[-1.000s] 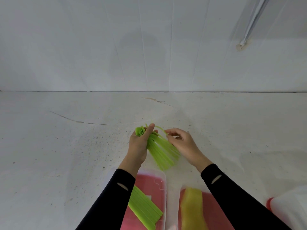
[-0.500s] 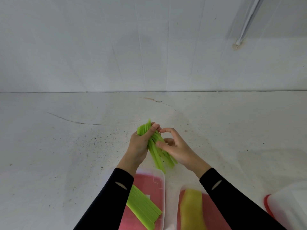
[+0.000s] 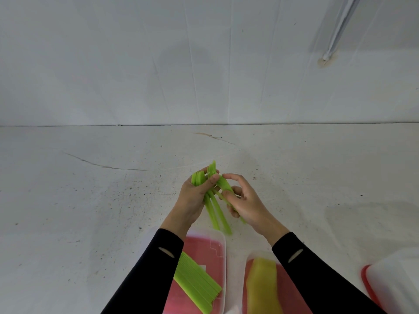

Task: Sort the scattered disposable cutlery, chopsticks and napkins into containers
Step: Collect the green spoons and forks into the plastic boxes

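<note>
The left hand (image 3: 192,200) grips a bundle of green cutlery (image 3: 212,214) (handles pointing down). The right hand (image 3: 248,203) pinches one piece of it, above a clear container (image 3: 224,250).

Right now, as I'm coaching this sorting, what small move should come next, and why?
Probably the right hand pushes the splayed green cutlery together against the left hand, which grips the bunch: its handles fan apart near the container already holding a neat green stack.

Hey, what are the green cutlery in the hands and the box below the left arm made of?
The green cutlery: likely plastic, thin, flat, evenly bright colour. The box: probably plastic too, cloudy see-through wall over a red bottom.
</note>
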{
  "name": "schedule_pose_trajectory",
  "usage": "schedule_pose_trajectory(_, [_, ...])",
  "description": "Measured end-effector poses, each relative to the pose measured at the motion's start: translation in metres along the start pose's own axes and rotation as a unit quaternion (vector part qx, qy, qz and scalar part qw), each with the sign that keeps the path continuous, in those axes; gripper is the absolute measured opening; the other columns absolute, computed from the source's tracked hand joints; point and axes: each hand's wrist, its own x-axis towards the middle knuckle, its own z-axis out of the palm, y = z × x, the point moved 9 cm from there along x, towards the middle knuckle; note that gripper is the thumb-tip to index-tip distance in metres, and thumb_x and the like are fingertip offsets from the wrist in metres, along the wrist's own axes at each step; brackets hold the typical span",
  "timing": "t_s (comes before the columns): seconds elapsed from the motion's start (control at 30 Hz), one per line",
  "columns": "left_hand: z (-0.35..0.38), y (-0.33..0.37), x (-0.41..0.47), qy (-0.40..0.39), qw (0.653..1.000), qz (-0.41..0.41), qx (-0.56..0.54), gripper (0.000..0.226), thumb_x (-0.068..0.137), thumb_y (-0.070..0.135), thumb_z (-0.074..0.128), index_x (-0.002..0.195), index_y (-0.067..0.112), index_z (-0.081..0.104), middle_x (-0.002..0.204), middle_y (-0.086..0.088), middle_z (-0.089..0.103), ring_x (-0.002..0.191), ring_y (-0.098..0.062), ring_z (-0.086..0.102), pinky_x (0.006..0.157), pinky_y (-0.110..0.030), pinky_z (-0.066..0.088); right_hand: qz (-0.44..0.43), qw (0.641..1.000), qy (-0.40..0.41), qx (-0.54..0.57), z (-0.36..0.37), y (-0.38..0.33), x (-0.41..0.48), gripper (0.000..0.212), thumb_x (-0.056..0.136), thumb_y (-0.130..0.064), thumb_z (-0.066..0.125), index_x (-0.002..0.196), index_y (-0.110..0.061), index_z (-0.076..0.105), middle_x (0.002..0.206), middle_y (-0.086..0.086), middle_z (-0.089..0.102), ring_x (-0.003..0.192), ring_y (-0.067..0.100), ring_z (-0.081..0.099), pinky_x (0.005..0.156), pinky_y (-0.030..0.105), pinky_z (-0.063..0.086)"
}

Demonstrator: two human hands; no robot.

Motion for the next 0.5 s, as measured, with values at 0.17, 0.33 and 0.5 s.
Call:
schedule_pose_trajectory(0.17, [-0.006, -0.002, 0.004, 0.012, 0.999, 0.002, -0.047, 0.037, 0.094, 0.003, 0.058, 0.13, 0.0, 0.054, 0.118, -0.019, 0.067, 0.105, -0.028, 0.068, 0.089, -0.036, 0.057, -0.025, 0.999, 0.041, 0.016, -0.009, -0.004, 0.001, 0.039, 0.092, -0.023, 0.069, 0.123, -0.038, 0.053, 0.076, -0.002, 0.057, 0.055, 0.011, 0.042, 0.048, 0.023, 0.036])
schedule_pose_trajectory(0.33, [-0.002, 0.002, 0.001, 0.017, 0.999, -0.009, -0.04, 0.043, 0.086, 0.025, 0.065, 0.12, -0.002, 0.061, 0.114, -0.016, 0.07, 0.102, -0.026, 0.07, 0.084, -0.035, 0.059, -0.003, 0.999, -0.015, 0.043, -0.002, -0.005, -0.001, 0.042, 0.09, -0.018, 0.071, 0.125, -0.034, 0.053, 0.088, 0.007, 0.068, 0.052, 0.013, 0.046, 0.043, 0.025, 0.036])
schedule_pose_trajectory(0.5, [0.003, 0.0, -0.002, 0.01, 0.999, -0.035, -0.032, 0.038, 0.078, 0.03, 0.069, 0.106, 0.005, 0.067, 0.108, -0.009, 0.073, 0.092, -0.02, 0.071, 0.076, -0.036, 0.06, 0.002, 0.998, -0.053, 0.02, 0.007, -0.003, -0.003, 0.042, 0.091, -0.021, 0.07, 0.128, -0.03, 0.053, 0.086, 0.006, 0.069, 0.059, 0.016, 0.052, 0.052, 0.029, 0.044])
